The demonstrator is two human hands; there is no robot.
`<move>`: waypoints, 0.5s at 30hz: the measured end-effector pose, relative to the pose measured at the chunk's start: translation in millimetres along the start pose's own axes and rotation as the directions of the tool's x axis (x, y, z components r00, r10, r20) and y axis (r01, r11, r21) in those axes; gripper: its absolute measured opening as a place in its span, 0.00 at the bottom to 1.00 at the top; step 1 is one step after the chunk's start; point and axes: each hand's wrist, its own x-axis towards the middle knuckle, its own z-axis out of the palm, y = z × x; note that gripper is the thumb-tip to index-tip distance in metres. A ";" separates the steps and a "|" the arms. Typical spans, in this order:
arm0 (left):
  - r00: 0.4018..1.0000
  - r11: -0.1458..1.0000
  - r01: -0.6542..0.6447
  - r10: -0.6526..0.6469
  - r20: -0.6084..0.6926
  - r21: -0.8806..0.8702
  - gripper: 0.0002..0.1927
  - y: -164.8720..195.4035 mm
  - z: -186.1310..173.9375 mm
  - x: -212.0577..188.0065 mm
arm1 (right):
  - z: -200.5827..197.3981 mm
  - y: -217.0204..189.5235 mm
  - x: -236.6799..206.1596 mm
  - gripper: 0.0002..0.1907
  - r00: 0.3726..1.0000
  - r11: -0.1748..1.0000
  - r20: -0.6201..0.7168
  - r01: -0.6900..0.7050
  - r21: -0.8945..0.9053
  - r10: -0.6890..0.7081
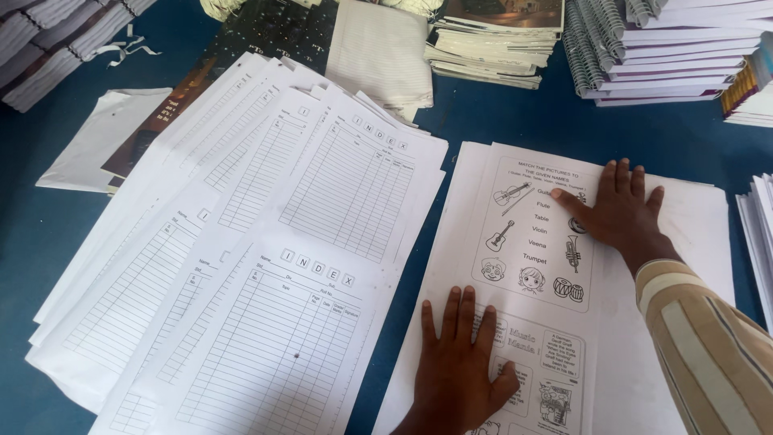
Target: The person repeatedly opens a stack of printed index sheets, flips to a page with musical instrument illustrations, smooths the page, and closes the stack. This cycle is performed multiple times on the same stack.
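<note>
My left hand point(460, 366) lies flat, fingers spread, on the near part of a stack of white printed sheets point(692, 234) with small drawings of musical instruments. My right hand point(620, 211), in a striped sleeve, presses flat on the upper right of the same top sheet. Neither hand grips anything. To the left of this stack lies a fanned spread of white ruled index sheets point(266, 274), overlapping one another.
The table top point(515, 113) is blue. Spiral-bound notebooks point(660, 48) are piled at the back right, a pile of booklets point(491, 44) at the back middle, more bundles point(48, 48) at the far left. Another paper stack edge point(761, 234) sits at the right.
</note>
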 end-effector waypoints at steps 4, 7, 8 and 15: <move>1.000 1.000 0.014 -0.014 0.011 -0.002 0.41 0.5 -2.2 0.6 | 2.4 1.1 -3.9 0.63 0.998 0.999 -0.051 0.030 -0.021 -0.031; 0.999 0.999 0.032 -0.032 0.037 -0.010 0.41 1.8 -4.8 1.5 | 6.0 2.4 -10.4 0.61 0.996 0.999 -0.076 0.044 -0.021 -0.045; 0.998 0.999 0.037 -0.037 0.047 -0.012 0.41 2.0 -5.6 2.0 | 7.0 2.3 -12.2 0.61 0.996 0.999 -0.081 0.045 -0.024 -0.046; 1.000 0.998 0.027 -0.027 0.001 0.048 0.40 2.1 -5.8 2.9 | 17.7 3.9 -38.0 0.59 0.984 0.995 -0.156 0.082 -0.060 -0.090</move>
